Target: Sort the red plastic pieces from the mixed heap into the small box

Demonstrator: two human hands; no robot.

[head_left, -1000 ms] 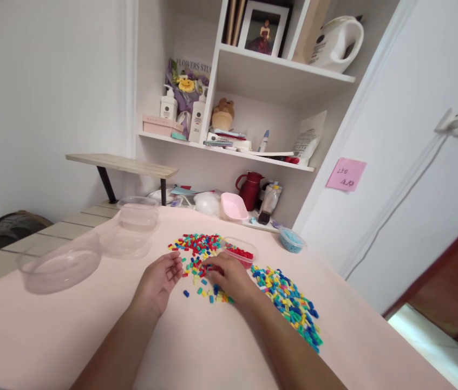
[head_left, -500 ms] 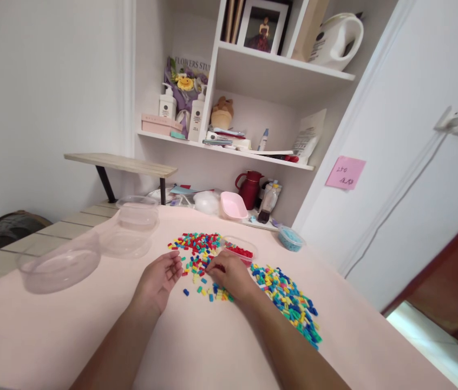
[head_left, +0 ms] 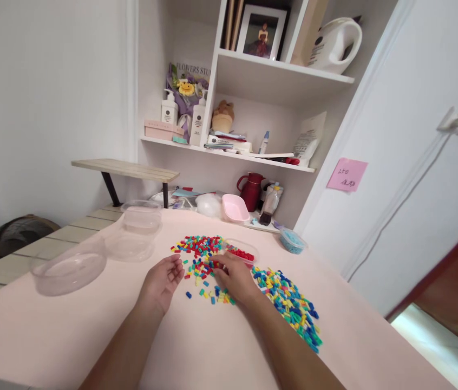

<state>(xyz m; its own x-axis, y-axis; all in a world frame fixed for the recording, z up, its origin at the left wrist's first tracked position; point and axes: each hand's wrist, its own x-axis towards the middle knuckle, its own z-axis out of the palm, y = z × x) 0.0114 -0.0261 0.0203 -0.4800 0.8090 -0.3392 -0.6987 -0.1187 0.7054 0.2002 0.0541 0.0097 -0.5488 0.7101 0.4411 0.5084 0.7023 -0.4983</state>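
Small building bricks in red, yellow, green and blue lie loose on a pale pink tabletop [head_left: 204, 352]. My right hand [head_left: 235, 276] reaches palm down over the middle bricks [head_left: 201, 266], with thumb and index finger apart and the fingertips at the bricks. No brick shows in its grip. Just beyond it stands a clear plastic box [head_left: 256, 250] holding red bricks [head_left: 242, 254]. My left hand [head_left: 164, 284] rests to the left of the bricks, palm turned inward, fingers loosely curled and apart. Its visible palm holds nothing.
A larger brick pile [head_left: 289, 298] spreads to the right. Clear containers [head_left: 69, 271] stand at the left. A tub of light-blue pieces [head_left: 293, 241], a pink bowl [head_left: 235, 208] and a red jug [head_left: 251, 190] are at the back, below shelves [head_left: 269, 65].
My right hand's thumb and index finger have spread from a pinch, and its fingertips have moved slightly forward. My left hand stays in nearly the same pose. The camera view has shifted slightly.
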